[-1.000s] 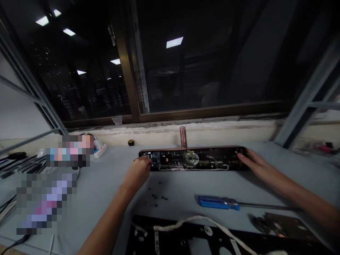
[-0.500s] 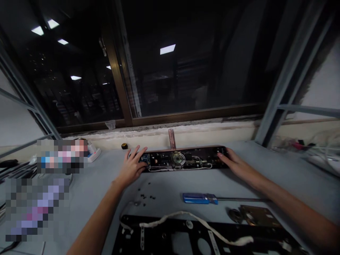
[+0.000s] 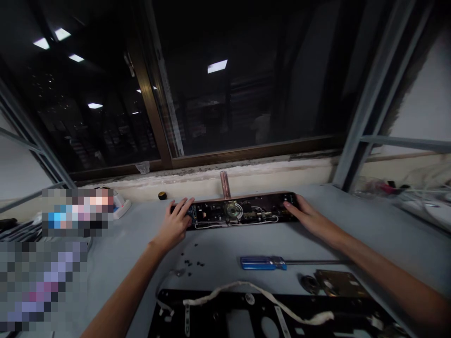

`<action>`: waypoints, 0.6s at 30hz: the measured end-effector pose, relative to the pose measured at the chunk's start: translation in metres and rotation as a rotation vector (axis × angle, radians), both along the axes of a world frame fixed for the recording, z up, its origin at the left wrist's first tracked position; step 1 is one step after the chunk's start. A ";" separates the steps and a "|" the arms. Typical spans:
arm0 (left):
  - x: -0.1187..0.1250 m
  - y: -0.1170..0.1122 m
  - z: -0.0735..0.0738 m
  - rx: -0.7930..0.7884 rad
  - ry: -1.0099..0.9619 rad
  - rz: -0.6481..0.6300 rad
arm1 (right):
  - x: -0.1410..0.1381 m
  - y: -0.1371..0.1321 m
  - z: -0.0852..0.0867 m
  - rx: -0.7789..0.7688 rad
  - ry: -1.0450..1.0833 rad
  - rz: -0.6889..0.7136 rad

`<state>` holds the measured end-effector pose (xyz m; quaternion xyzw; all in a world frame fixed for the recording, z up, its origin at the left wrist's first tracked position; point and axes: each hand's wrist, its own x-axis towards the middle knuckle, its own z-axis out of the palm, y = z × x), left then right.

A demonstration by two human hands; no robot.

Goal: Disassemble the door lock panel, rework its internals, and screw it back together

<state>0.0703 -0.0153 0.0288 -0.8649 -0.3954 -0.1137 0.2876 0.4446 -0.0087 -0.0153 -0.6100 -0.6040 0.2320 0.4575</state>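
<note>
Long black unit: middle of the frame, its open, wired face toward me; long black unit [image 3: 253,204] with a white wire [image 3: 232,226] along its lower edge. I can't tell whether it rests on the table [image 3: 121,237].
Left hand: my left hand [image 3: 175,224] lies on the unit's left end, fingers spread apart, partly covering the blue circuit board [image 3: 192,210]; whether it clamps, I can't tell.
Right hand: my right hand [image 3: 306,212] is closed around the right end, thumb on the face.
Just changed: a second ago my left fingers were bunched at the circuit board; now they fan over the end. The right has kept its place.
Meaning: I judge the unit is steadied from both ends, with neither hand free.
Blue screwdriver: below the unit, untouched; blue screwdriver [image 3: 262,263].
Dark screws: loose, lower left of centre; dark screws [image 3: 188,262].
Black plate: bottom of the frame, black plate [image 3: 208,319] under a pale cable [image 3: 280,303].
</note>
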 end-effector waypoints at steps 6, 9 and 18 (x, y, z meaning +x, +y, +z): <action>0.001 0.004 -0.003 0.016 0.012 -0.016 | -0.002 0.000 -0.002 -0.016 0.027 0.022; 0.003 0.004 -0.003 0.021 -0.003 -0.019 | -0.002 0.000 -0.002 -0.037 0.039 0.007; 0.005 0.004 -0.003 0.011 -0.049 -0.025 | -0.006 -0.003 0.003 -0.041 0.036 -0.042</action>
